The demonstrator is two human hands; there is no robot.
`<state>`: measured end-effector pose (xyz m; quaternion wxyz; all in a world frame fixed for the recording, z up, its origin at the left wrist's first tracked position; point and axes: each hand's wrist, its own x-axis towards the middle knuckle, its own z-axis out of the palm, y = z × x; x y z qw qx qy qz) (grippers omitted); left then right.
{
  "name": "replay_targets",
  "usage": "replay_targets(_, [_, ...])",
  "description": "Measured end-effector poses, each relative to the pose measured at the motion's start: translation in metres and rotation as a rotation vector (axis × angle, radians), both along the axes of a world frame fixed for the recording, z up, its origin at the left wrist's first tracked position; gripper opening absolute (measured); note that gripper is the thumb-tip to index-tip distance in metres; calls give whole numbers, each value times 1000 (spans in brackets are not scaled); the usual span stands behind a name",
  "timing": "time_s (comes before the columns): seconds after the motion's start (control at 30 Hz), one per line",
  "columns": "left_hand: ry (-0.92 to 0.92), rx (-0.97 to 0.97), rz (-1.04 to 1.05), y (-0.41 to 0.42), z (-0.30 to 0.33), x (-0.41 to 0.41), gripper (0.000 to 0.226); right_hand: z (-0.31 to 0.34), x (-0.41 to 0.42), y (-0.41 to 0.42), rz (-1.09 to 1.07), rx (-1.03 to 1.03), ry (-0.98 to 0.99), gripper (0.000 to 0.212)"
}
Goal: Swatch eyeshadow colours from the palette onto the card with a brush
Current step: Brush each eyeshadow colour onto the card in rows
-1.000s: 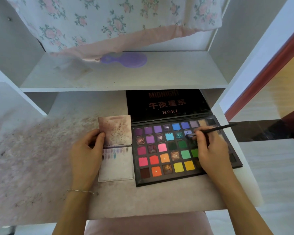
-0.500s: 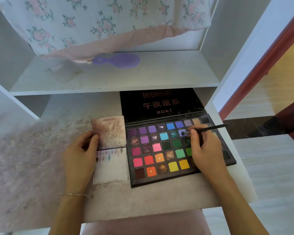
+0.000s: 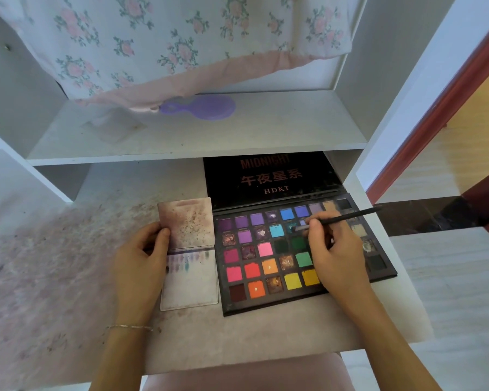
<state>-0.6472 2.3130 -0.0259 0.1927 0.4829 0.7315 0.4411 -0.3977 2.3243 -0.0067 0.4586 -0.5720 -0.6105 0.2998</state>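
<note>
Since a second ago, brush [image 3: 342, 219] tip has slid left to a teal pan, pinched by right hand [image 3: 335, 249] over palette [image 3: 268, 301]. Left hand [image 3: 141, 258] grips card [image 3: 189, 277], just left. Far shelf [image 3: 266, 136] holds purple mirror [image 3: 206, 107] under floral cloth [image 3: 167, 38].

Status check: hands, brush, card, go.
Right hand pinches brush, tip in palette. Left hand steadies card. Nothing blocking.
</note>
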Motion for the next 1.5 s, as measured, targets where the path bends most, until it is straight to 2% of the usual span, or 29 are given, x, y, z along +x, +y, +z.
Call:
replay_targets(0.17, [-9,-4,-13,0,-1,-2,24,4,-38,-11,84,9,138,27])
replay_targets(0.27, [-7,5,-22,-1,0,-2,23,2,-63,-17,167,-55,189,21])
replay_targets(0.57, [-22,58,-31,-1,0,-2,22,-5,-97,-21,312,-114,62,12])
replay_targets(0.83, [-45,72,-38,0,-4,-4,20,-8,-101,-21,339,-97,-56,17])
replay_targets(0.9, [-43,66,-37,0,-4,-4,20,-8,-101,-20,344,-97,-77,12])
replay_targets(1.0, [-38,67,-30,1,-5,-4,20,-9,-100,-21,363,-108,-94,7])
replay_targets(1.37, [-51,87,-24,0,-4,-4,20,-10,-100,-20,387,-117,-121,18])
replay_targets(1.5, [-48,86,-19,1,-4,-4,19,-9,-101,-19,378,-96,-139,14])
